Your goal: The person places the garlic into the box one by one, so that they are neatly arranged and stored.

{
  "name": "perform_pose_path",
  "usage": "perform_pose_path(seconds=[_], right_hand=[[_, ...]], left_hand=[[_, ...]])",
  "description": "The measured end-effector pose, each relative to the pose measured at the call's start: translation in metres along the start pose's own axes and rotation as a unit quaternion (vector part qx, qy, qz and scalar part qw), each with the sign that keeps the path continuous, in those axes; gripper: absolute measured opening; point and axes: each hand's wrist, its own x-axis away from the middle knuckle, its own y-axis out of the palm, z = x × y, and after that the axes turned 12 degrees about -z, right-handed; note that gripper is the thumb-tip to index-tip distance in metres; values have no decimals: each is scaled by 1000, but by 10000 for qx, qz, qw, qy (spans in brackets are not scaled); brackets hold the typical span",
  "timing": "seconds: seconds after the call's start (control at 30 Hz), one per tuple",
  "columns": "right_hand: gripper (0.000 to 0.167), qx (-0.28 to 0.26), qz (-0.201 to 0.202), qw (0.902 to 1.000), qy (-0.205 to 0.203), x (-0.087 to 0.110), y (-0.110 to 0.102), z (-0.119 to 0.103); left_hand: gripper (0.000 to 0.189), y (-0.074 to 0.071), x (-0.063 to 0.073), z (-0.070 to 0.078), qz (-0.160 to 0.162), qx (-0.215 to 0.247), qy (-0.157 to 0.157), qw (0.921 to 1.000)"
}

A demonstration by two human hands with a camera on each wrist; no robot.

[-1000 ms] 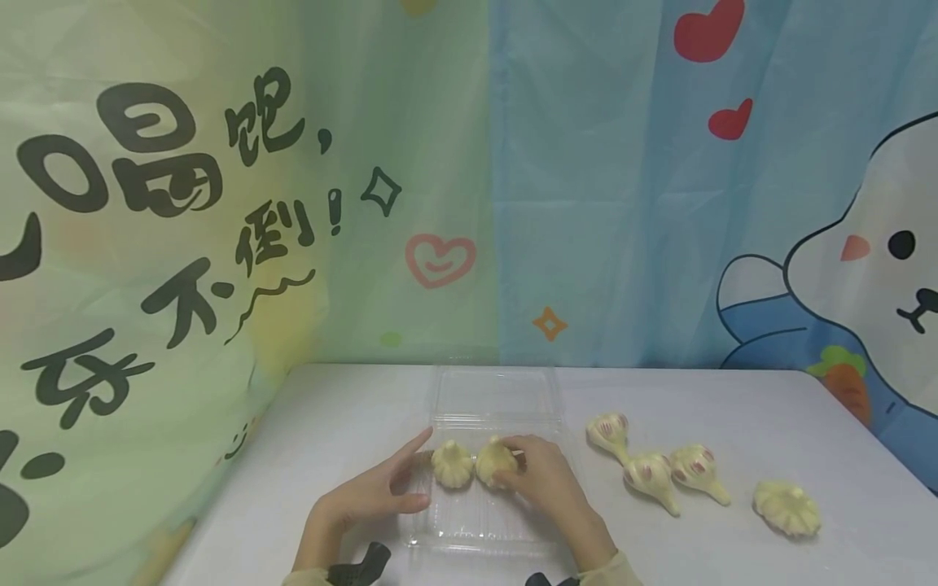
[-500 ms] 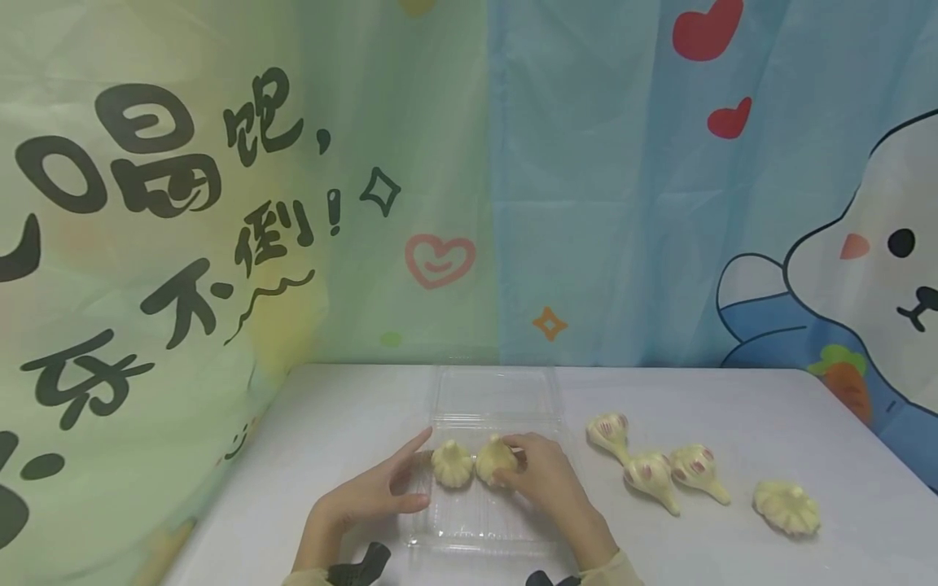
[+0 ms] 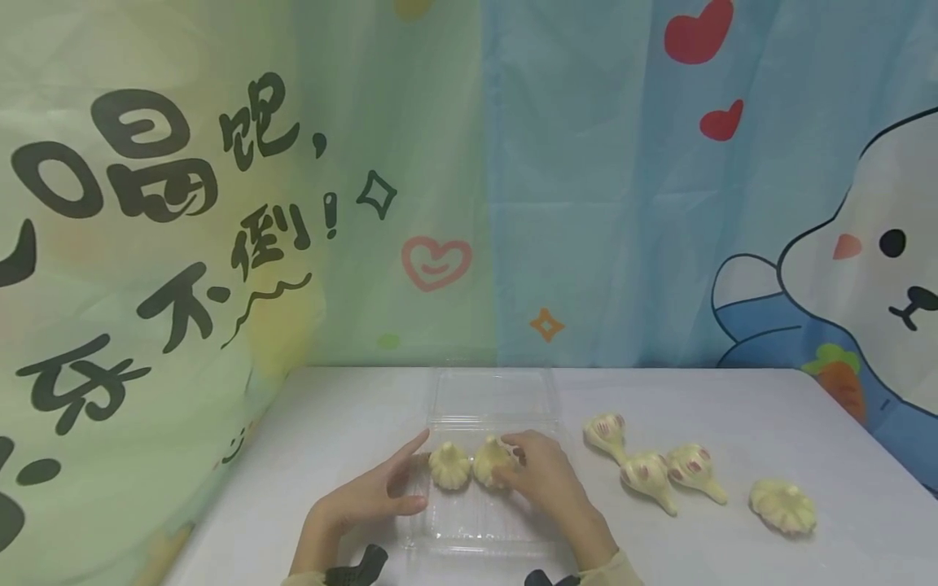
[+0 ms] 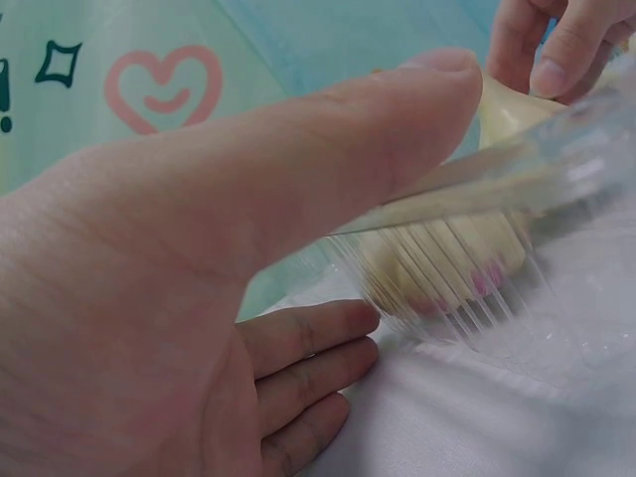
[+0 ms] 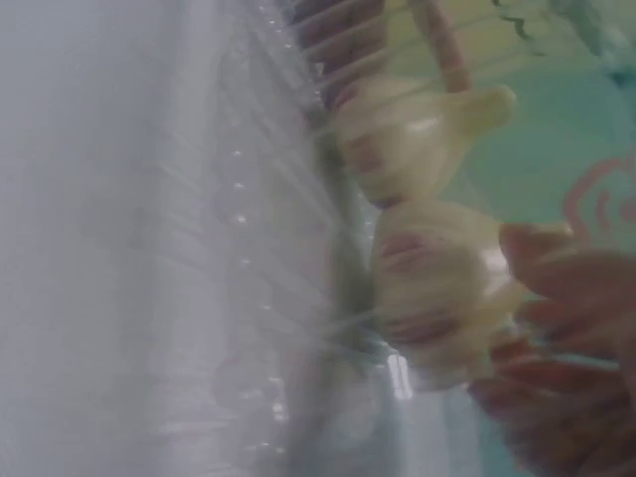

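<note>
Two pale garlic bulbs stand side by side in a clear plastic box with its lid laid back: the left bulb (image 3: 449,466) and the right bulb (image 3: 492,462). My right hand (image 3: 544,476) holds the right bulb from its right side, thumb in front and fingers behind. In the right wrist view, the fingertips (image 5: 532,248) meet that bulb, though the picture is blurred. At the box's left wall (image 4: 447,273) is my left hand (image 3: 381,492), its thumb along the rim and its fingers extended below, holding nothing.
Right of the box lie three garlic bulbs with stems: a back one (image 3: 605,431), a front one (image 3: 648,478) and another (image 3: 694,470) beside it. A rounder bulb (image 3: 782,506) lies farther right on the white table (image 3: 843,456). A printed curtain (image 3: 572,203) hangs behind.
The head view has shifted very slightly. Both hands and the bulbs keep the same places relative to the box.
</note>
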Motion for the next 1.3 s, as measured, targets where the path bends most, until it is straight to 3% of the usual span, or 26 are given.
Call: perform_pose_path(seconds=[0.47, 0.7, 0.93, 1.13, 1.3], right_hand=[[41, 62, 303, 9994, -131, 12, -25, 5], [42, 205, 501, 9979, -366, 20, -56, 18], [49, -170, 321, 9987, 363, 37, -97, 32], [55, -96, 897, 9951, 405, 60, -124, 55], [65, -202, 1162, 9872, 1072, 84, -143, 79]], left_hand=[[92, 2, -2, -10, -61, 150, -83, 9998], [91, 2, -1, -8, -5, 151, -10, 9999], [90, 1, -2, -8, -35, 108, 30, 9999], [90, 0, -2, -10, -12, 74, -2, 10000], [89, 1, -3, -10, -44, 43, 38, 10000]])
